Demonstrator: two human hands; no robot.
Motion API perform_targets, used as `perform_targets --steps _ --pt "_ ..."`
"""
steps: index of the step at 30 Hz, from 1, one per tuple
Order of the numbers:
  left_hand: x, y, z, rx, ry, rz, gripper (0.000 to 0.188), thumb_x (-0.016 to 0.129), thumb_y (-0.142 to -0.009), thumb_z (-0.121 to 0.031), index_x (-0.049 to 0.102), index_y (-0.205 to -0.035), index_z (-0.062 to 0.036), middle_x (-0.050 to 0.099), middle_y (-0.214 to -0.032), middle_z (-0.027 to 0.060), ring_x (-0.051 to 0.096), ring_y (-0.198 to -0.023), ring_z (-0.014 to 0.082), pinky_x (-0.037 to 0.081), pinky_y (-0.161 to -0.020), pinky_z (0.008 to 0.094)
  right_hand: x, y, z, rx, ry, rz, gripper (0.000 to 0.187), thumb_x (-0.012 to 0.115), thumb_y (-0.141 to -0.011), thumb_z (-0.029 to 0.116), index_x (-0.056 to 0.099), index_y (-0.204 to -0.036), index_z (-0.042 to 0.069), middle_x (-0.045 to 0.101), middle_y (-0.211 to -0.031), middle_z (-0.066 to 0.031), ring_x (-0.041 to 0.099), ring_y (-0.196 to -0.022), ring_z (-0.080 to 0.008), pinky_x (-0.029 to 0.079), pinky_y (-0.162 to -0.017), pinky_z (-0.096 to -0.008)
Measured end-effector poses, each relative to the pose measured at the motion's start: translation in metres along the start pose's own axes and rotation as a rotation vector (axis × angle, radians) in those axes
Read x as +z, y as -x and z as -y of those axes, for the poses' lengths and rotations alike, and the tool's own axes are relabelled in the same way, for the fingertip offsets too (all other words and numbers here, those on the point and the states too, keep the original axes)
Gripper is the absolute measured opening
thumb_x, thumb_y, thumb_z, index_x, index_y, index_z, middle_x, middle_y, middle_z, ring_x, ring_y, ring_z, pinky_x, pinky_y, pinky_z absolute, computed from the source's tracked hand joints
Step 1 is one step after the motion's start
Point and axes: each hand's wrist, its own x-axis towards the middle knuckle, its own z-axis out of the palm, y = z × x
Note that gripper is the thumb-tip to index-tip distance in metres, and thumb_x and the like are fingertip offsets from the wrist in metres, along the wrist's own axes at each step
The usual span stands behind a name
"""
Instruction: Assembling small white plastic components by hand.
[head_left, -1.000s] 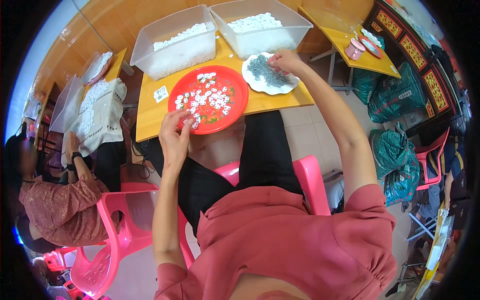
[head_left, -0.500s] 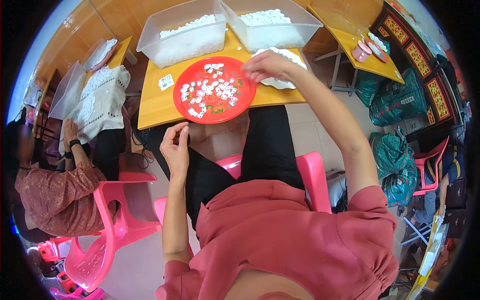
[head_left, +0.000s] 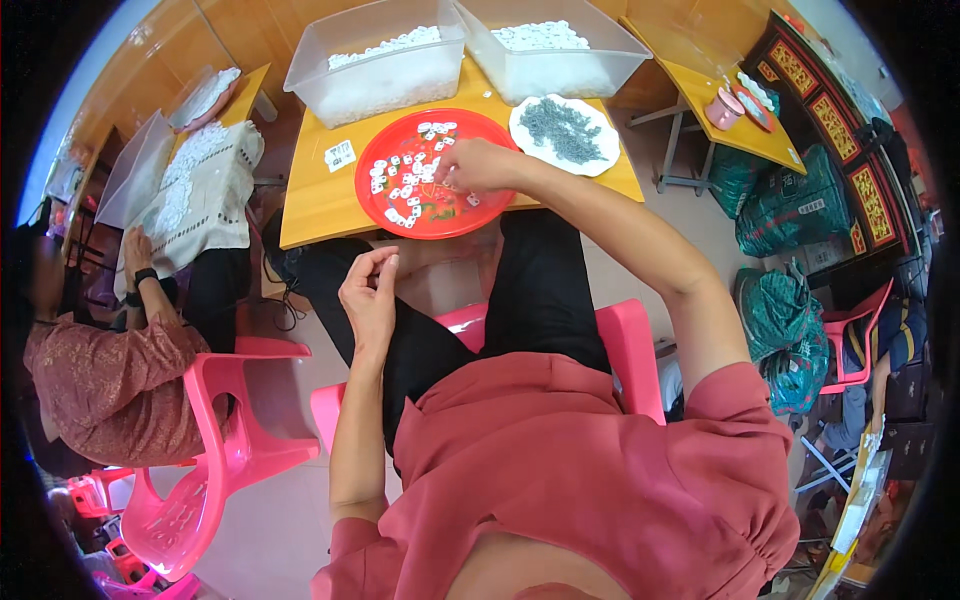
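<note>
Red tray on desk carried scattered white pieces; right hand arched over them, palm down, grip state impossible to tell. Left hand hovered above black trousers, thumb and forefinger pressed together.

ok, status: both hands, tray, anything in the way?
Right hand over red tray, at white pieces, grip hidden. Left hand short of yellow table, pinched, contents unclear. Right arm covers part of tray; nothing else blocks it.

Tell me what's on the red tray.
On the red tray, small white pieces with dark marks lie scattered over a partly visible floral pattern. The right hand covers part of the tray's right side; whatever lies beneath it cannot be seen.
</note>
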Motion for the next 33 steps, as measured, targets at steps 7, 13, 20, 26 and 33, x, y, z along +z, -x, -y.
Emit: perform_targets --steps 7,13,20,26,33 --pt "0.007 0.001 0.002 0.032 0.024 -0.043 0.012 0.062 -0.083 -0.007 0.066 -0.092 -0.0003 0.057 -0.076 -0.0008 0.045 -0.064 0.0052 0.039 -0.059 0.0205 -0.007 -0.001 -0.032 0.004 -0.033 -0.294 0.018 0.060 -0.072 0.008 0.069 -0.087 0.004 0.067 -0.071 -0.0130 0.066 -0.063 -0.0224 0.052 -0.060 -0.0357" --pt "0.006 0.001 0.003 0.019 0.021 -0.035 0.012 0.063 -0.082 -0.007 0.066 -0.091 0.0003 0.054 -0.073 -0.0009 0.045 -0.064 0.0056 0.038 -0.059 0.0205 0.002 0.015 -0.018 -0.123 0.138 -0.292 0.009 0.064 -0.072 0.011 0.068 -0.076 0.004 0.066 -0.072 -0.0132 0.066 -0.073 -0.0270 0.051 -0.066 -0.0397" --pt "0.006 0.002 0.001 0.031 0.027 -0.039 0.012 0.063 -0.082 -0.007 0.066 -0.090 0.0001 0.053 -0.071 -0.0013 0.044 -0.062 0.0053 0.037 -0.058 0.0206 0.016 0.007 -0.016 0.044 0.362 -0.386 0.015 0.064 -0.073 0.018 0.067 -0.076 0.004 0.065 -0.074 -0.0159 0.064 -0.074 -0.0317 0.050 -0.067 -0.0428" --pt "0.003 0.002 0.001 -0.002 -0.028 0.005 0.014 0.061 -0.085 -0.010 0.066 -0.094 -0.0004 0.061 -0.082 -0.0010 0.053 -0.075 0.0055 0.044 -0.069 0.0203 0.014 0.005 -0.024 0.042 0.349 -0.352 0.018 0.057 -0.077 0.016 0.065 -0.078 0.000 0.064 -0.079 -0.0233 0.063 -0.079 -0.0383 0.049 -0.069 -0.0475" --pt "0.003 0.002 -0.001 -0.001 -0.029 0.008 0.014 0.061 -0.085 -0.010 0.066 -0.094 0.0001 0.061 -0.082 -0.0007 0.053 -0.073 0.0057 0.043 -0.068 0.0206 0.017 0.010 -0.012 -0.067 0.236 -0.318 0.011 0.065 -0.072 0.015 0.066 -0.075 0.004 0.065 -0.072 -0.0146 0.064 -0.073 -0.0298 0.049 -0.067 -0.0405"
